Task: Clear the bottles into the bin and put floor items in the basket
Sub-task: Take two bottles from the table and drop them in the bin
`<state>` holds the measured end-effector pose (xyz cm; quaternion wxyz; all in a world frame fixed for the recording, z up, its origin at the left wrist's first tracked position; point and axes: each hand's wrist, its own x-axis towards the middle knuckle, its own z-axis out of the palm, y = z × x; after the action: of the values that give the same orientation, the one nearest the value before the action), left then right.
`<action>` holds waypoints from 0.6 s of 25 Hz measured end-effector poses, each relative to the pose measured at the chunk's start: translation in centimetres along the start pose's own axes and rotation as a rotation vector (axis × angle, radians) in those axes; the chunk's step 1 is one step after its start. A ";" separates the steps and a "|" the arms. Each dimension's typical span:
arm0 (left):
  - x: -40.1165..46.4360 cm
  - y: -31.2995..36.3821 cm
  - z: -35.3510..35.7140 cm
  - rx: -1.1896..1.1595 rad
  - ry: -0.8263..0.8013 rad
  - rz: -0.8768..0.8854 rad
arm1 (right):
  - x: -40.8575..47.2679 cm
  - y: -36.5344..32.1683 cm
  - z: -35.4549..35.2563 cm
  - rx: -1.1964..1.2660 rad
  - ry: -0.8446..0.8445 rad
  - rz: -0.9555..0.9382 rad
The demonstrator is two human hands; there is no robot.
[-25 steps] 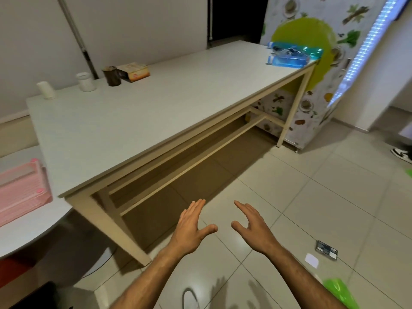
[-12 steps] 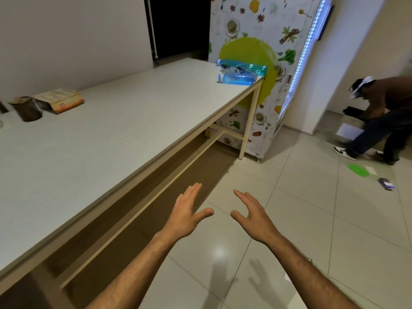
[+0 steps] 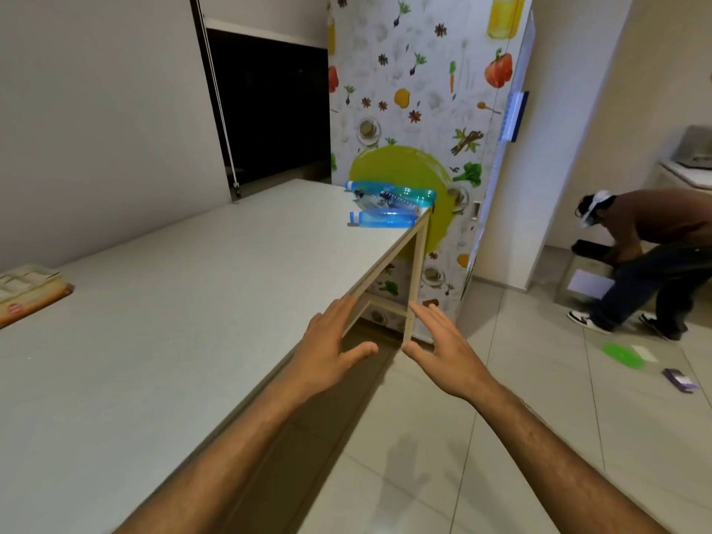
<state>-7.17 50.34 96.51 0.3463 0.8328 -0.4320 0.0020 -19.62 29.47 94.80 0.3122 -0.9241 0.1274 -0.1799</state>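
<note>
**Bare hands held out, bottles lying at the desk's far corner**

At the far corner of the long desk, right by its edge, lie the bottles: clear blue plastic, on their sides, bunched together and touching. One is a smooth, flattened blue bottle nearest the edge; behind it sit a crumpled clear one and a teal one with a white cap. The desk top is a matte, pale laminate slab on slim cream-coloured legs with a squared frame.

Both hands are held out in front of the person, empty, fingers straight and together, thumbs spread inward toward each other. The left hand hovers over the desk's near edge; the right hand hangs beside it over the floor, palm turned inward. Neither touches anything.

On the glossy beige floor tiles to the right lie a flat, round green item, a white paper slip just beside it, and a small dark purple rectangular packet nearer the camera.

Behind the bottles stands a tall fridge wrapped in a printed pattern of vegetables and spices. A flat printed box lies at the desk's left edge. Another person bends over at the right.
</note>
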 end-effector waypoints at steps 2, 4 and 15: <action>5.0 -0.3 0.0 0.027 0.023 -0.010 | 5.2 1.3 -1.4 0.015 0.012 -0.039; 9.2 -0.6 0.3 0.017 0.053 -0.032 | 9.9 2.7 -2.5 0.020 0.004 -0.081; 25.4 -3.1 5.2 0.060 0.046 -0.169 | 25.4 11.8 -6.0 -0.038 -0.048 -0.157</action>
<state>9.45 30.30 98.40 0.3297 0.8760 -0.3519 0.0047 -0.59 8.30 98.36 0.2826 -0.9411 0.0501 -0.1790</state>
